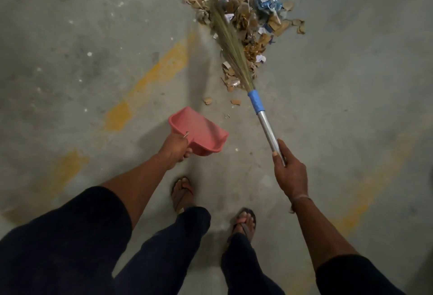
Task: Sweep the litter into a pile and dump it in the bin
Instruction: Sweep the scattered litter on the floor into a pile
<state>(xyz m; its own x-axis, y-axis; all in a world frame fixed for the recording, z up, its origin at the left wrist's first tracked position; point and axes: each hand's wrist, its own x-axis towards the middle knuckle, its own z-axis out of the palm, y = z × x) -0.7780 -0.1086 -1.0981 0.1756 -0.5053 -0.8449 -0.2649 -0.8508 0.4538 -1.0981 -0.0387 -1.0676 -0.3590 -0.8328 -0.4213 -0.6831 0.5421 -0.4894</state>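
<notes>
A pile of litter (246, 13), torn cardboard, crumpled paper and blue plastic, lies on the concrete floor at the top centre. A grass broom (228, 37) with a blue collar and a metal handle (267, 126) lies across the pile's left side. My right hand (289, 170) grips the handle's lower end. My left hand (174, 150) holds a pink dustpan (199, 130) by its handle, above the floor and short of the pile. Two loose cardboard scraps (235, 102) lie between dustpan and pile. No bin is in view.
The grey concrete floor (70, 37) carries worn yellow painted lines (150, 79) on the left and right. My two feet in sandals (182, 193) stand below the dustpan. Small white specks dot the floor at the left.
</notes>
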